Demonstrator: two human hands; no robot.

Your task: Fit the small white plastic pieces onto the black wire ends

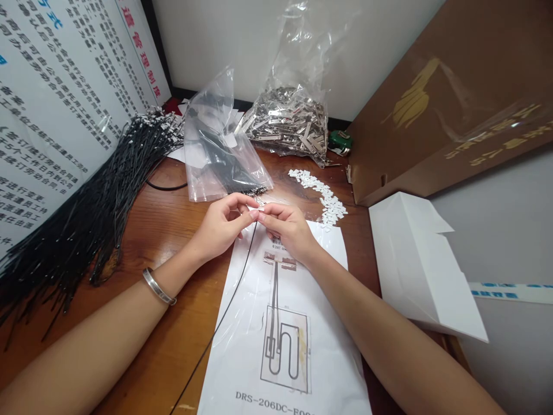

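My left hand (227,223) and my right hand (286,226) meet above the top of a printed sheet (246,346), fingertips pinched together. Between them is the upper end of a thin black cable (233,291), which hangs down across the sheet toward the bottom edge. A small white connector piece (260,208) shows at the fingertips, partly covered by them. Exactly how the cable end and the white piece fit together is hidden by the thumbs. On the sheet is a drawing of a looped cable with lettering below.
A thick bundle of black cables (125,167) lies at left. Behind my hands are a clear bag (216,144) of dark cables and a bag of metal strips (289,124). Small white connectors (330,202) lie scattered at right, near a green tape measure (340,142) and brown box (415,104).
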